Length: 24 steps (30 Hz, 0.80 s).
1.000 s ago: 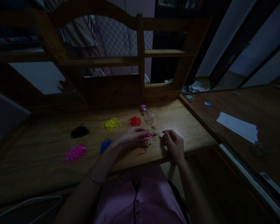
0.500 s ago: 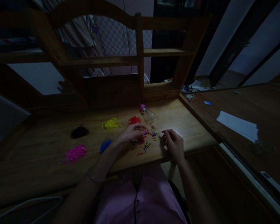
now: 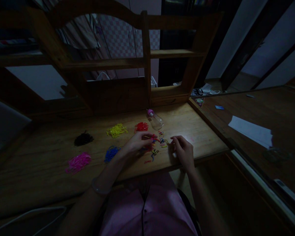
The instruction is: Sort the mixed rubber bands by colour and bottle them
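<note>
Bands in bright colours lie in a small, mixed bunch on the wood table, between the two hands and close to the near edge, more toward the right edge than the left. Five other heaps look almost done, since each seems to have just one colour. The black heap is farthest left but one, and the pink heap is nearer the front edge, a bit more left. The yellow heap is farther back, with the blue heap in front of it, and the red heap sits just behind the left hand. What is left, it seems, is the mixed bunch, plus a few black and yellow bands and a red bit by the near edge. So I think most of the bands are in their own heaps, but some are not. The left hand's fingers are bent and grip a few mixed bands. The right hand is curled beside the bunch, thumb near the first finger, and I cannot tell if it holds anything. A clear bottle with a pink end lies behind the bunch.
</note>
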Motion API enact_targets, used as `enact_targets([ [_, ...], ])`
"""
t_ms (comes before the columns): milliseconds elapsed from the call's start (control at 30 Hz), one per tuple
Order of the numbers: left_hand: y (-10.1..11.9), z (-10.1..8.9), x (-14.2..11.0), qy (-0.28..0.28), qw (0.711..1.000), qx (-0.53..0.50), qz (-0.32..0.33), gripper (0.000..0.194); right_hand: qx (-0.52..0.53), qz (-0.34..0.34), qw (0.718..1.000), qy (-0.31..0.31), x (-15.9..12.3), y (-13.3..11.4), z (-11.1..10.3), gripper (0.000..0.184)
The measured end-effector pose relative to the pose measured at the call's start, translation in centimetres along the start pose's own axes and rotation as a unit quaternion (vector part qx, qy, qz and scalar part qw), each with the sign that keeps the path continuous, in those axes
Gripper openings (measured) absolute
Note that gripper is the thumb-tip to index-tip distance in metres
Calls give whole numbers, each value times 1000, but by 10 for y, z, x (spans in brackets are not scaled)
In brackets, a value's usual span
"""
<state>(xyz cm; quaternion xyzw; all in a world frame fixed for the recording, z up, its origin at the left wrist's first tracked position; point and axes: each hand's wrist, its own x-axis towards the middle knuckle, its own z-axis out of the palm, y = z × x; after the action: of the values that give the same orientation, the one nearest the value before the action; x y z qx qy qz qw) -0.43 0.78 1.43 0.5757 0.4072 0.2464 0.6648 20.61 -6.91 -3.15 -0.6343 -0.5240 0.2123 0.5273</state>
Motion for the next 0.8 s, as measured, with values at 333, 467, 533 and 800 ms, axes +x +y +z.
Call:
enact_targets([
  [333,-9,0,8,15,1000,9,10,41,4,-1,1000,-1,0,-2,-1,30],
  [467,-10,3,10,49,998,25,21,35,0,-3,1000,0,0,-3,-1,31],
  [533,-12,4,12,65,997,34,23,34,1,0,1000,1,0,-3,-1,32],
  [800,-20,7,16,90,985,96,110,26,2,-1,1000,-5,-1,-1,-1,29],
])
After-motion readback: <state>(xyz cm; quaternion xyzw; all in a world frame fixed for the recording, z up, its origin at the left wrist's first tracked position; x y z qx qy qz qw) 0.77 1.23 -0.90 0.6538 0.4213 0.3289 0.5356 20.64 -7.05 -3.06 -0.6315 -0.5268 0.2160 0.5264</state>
